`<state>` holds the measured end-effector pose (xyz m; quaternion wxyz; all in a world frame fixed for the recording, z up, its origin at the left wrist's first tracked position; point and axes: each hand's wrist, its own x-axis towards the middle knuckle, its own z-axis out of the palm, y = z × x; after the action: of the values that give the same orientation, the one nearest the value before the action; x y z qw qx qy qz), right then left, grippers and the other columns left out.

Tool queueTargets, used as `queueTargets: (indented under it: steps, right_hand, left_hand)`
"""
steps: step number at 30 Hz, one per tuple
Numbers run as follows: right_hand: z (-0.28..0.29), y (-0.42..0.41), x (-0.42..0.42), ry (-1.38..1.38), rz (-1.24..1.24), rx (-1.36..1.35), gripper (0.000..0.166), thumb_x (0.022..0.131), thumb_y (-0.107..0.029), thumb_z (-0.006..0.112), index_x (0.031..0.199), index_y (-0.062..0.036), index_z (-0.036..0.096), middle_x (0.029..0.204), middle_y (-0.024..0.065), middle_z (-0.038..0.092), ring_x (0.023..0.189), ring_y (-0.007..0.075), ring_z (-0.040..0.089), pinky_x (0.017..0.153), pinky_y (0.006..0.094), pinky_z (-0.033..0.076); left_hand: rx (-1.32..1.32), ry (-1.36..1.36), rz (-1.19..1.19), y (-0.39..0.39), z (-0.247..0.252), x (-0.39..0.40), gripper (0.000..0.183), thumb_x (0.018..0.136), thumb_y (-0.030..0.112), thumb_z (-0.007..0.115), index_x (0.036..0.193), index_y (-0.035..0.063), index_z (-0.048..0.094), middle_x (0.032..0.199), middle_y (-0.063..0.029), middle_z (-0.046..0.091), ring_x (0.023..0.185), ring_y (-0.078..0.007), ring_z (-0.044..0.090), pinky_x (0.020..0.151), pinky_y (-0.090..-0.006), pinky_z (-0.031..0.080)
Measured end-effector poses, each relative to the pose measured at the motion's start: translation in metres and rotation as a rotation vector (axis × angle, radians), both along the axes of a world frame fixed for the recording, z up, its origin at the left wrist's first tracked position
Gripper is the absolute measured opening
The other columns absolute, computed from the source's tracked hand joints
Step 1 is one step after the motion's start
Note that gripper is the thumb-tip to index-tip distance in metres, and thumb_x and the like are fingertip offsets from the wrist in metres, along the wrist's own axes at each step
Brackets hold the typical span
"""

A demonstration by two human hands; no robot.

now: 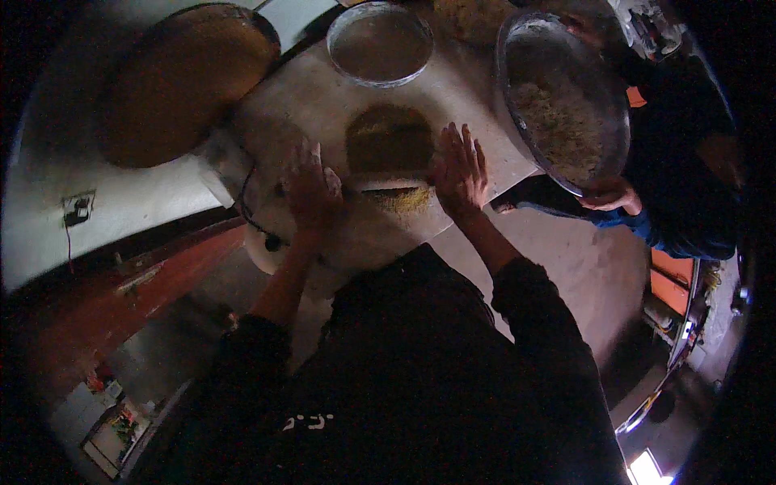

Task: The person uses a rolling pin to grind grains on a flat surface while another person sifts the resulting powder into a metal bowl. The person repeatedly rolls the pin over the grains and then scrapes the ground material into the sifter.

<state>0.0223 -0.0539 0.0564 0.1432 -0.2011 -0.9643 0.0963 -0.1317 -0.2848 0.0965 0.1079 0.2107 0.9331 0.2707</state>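
Observation:
My left hand (312,185) is beside the left side of a dark, rounded block or opening (389,139) on the pale tabletop (303,115); the picture does not settle which. My right hand (462,170), fingers spread a little and dusty, is at its right side. Neither hand plainly holds anything. Between them, at the near edge of the dark shape, lies a pale strip (388,183) with yellowish coarse grains (403,200) just below it. A round metal-rimmed pan (381,76) stands behind.
At the right another person (679,139) holds a large basin (515,112) with crumbly brownish material. A big round brown tray (188,85) is at the upper left. A dark cable (245,194) runs near my left hand. A wall socket (79,207) is at the far left.

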Motion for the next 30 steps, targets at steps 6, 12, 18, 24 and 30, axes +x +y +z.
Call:
queueTargets:
  steps: [6, 12, 18, 24, 30]
  right_hand:
    - [-0.009, 0.053, -0.067, -0.176, 0.032, 0.079, 0.05, 0.098, -0.027, 0.047, 0.142, -0.0041, 0.045, 0.148, 0.0176, 0.043, 0.139, 0.0345, 0.038, 0.115, 0.0487, 0.028]
    - [0.032, 0.056, -0.114, -0.527, 0.053, 0.214, 0.051, 0.099, -0.03, 0.048, 0.141, -0.0032, 0.045, 0.147, 0.0192, 0.043, 0.138, 0.0357, 0.038, 0.115, 0.0492, 0.027]
    - [-0.014, 0.034, -0.038, -0.062, 0.014, 0.071, 0.055, 0.099, -0.037, 0.048, 0.143, -0.0031, 0.044, 0.155, 0.0171, 0.033, 0.146, 0.033, 0.024, 0.119, 0.0495, 0.019]
    - [-0.009, 0.003, -0.015, -0.08, -0.06, 0.026, 0.056, 0.098, -0.034, 0.051, 0.146, -0.0065, 0.042, 0.155, 0.0127, 0.035, 0.148, 0.0285, 0.026, 0.119, 0.0481, 0.02]
    - [0.006, 0.057, -0.098, -0.225, -0.024, 0.158, 0.061, 0.093, -0.035, 0.057, 0.146, -0.007, 0.042, 0.151, 0.0174, 0.04, 0.142, 0.0337, 0.034, 0.114, 0.0507, 0.029]
  left_hand:
    - [-0.032, 0.197, -0.06, 0.032, -0.016, -0.03, 0.058, 0.091, 0.021, 0.055, 0.146, 0.0115, 0.042, 0.145, -0.0231, 0.044, 0.133, -0.0421, 0.043, 0.109, -0.0526, 0.036]
    - [-0.045, 0.503, -0.075, 0.045, -0.045, -0.076, 0.059, 0.096, 0.021, 0.052, 0.149, 0.0062, 0.034, 0.147, -0.0269, 0.041, 0.131, -0.0439, 0.045, 0.107, -0.0518, 0.039]
    - [-0.061, 0.556, -0.232, 0.003, -0.051, -0.023, 0.055, 0.097, 0.027, 0.05, 0.144, 0.0008, 0.041, 0.141, -0.0229, 0.049, 0.127, -0.042, 0.048, 0.109, -0.0508, 0.035]
    - [-0.051, 0.415, -0.148, 0.004, -0.018, 0.001, 0.054, 0.097, 0.025, 0.05, 0.145, 0.0028, 0.041, 0.143, -0.0219, 0.047, 0.127, -0.0412, 0.048, 0.108, -0.0509, 0.037]
    - [0.052, 0.389, -0.081, 0.047, -0.042, -0.057, 0.053, 0.097, 0.022, 0.05, 0.146, 0.0063, 0.041, 0.147, -0.0212, 0.043, 0.13, -0.0421, 0.045, 0.108, -0.052, 0.037]
